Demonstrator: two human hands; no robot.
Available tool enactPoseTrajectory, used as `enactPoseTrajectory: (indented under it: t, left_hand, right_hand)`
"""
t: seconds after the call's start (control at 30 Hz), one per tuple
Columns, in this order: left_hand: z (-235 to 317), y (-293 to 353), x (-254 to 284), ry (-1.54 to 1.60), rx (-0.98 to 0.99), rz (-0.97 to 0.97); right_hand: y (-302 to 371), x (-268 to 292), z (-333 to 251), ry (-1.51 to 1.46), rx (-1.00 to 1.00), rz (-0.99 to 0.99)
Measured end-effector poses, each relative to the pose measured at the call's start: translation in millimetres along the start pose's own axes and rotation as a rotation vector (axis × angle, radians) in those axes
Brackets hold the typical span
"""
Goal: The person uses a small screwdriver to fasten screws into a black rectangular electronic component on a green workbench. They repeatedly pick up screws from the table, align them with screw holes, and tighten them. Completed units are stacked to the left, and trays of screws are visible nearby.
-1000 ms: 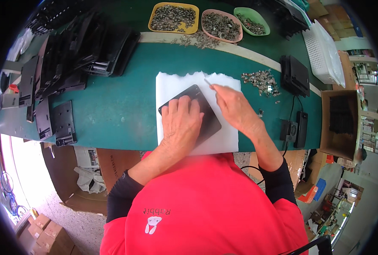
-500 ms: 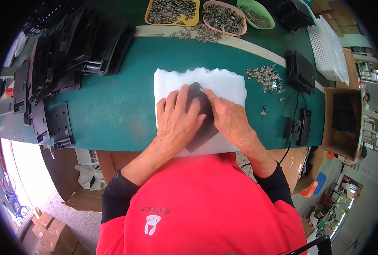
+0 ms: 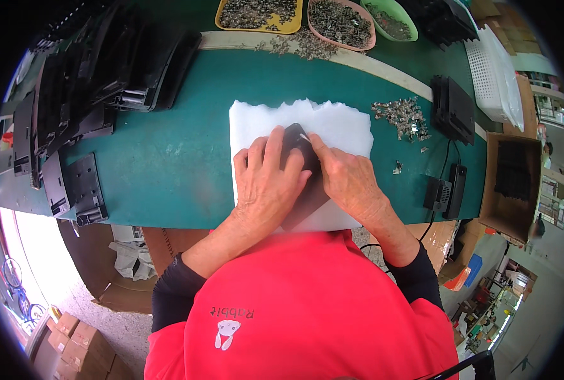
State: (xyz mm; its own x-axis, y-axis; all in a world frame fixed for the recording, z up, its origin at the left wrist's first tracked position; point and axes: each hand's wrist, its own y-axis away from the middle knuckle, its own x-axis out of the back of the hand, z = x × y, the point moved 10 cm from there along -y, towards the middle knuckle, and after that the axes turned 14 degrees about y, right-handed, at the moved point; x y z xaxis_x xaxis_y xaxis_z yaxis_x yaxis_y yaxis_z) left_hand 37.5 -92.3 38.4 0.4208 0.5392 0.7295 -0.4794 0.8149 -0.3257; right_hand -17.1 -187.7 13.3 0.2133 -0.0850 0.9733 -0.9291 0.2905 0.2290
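A dark, flat panel [image 3: 307, 201] with a rounded far corner lies at a slant on a white foam sheet [image 3: 333, 120]. Spread across its left side is my left hand [image 3: 266, 180], open, the thumb and index finger resting on the panel and the outer fingers over the foam. My right hand [image 3: 352, 180] is closed at the panel's right edge, its index finger reaching to the far corner. A small whitish piece [image 3: 304, 137] shows beside that fingertip; its kind is unclear. Whatever the curled fingers hold is hidden underneath.
Small metal clips [image 3: 403, 117] are heaped right of the foam. Trays of metal parts, yellow [image 3: 282, 29], pink [image 3: 372, 43] and green [image 3: 414, 31], stand at the back. Black plastic housings [image 3: 85, 180] crowd the left. A black power adapter [image 3: 454, 190] and a cardboard box [image 3: 494, 221] are right.
Both hands keep nearly the same pose on the panel. The right index fingertip has shifted slightly, and the view has moved a little.
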Motion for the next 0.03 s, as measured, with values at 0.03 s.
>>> enactPoseTrajectory:
  t: [0.03]
  left_hand:
    - [-0.7, -0.2, -0.9, -0.008, 0.01, -0.012]
  right_hand:
    - [-0.2, 0.4, -0.2, 0.0, 0.002, 0.001]
